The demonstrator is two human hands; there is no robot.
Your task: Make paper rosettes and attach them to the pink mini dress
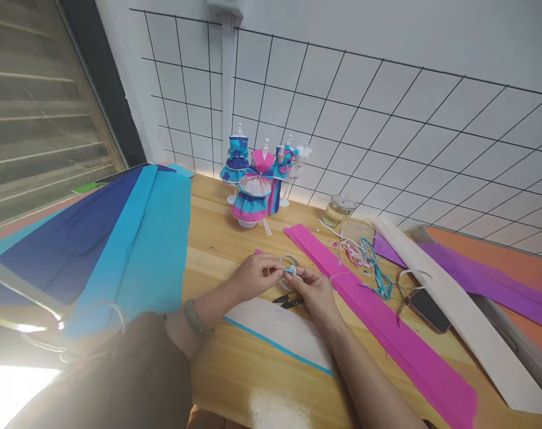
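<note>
Between my two hands is a small pleated piece of light blue and white paper [290, 271]. My left hand [259, 275] pinches its left end with thumb and forefinger. My right hand [313, 289] holds its other side, fingers closed on it. Just behind and below the fingertips, partly hidden, is a roll of tape [289, 260]. Black scissors [289, 300] lie under my hands. A white paper strip with a blue edge [280, 333] lies on the wooden table [235, 381] nearer to me, partly under my right forearm.
Small dress forms in paper dresses [253, 185] stand at the back. Blue paper sheets [157, 238] lie left. To the right are a pink strip [387, 322], paper scraps [378, 274], a glass jar [339, 210], a phone [428, 310] and a long white strip [467, 316].
</note>
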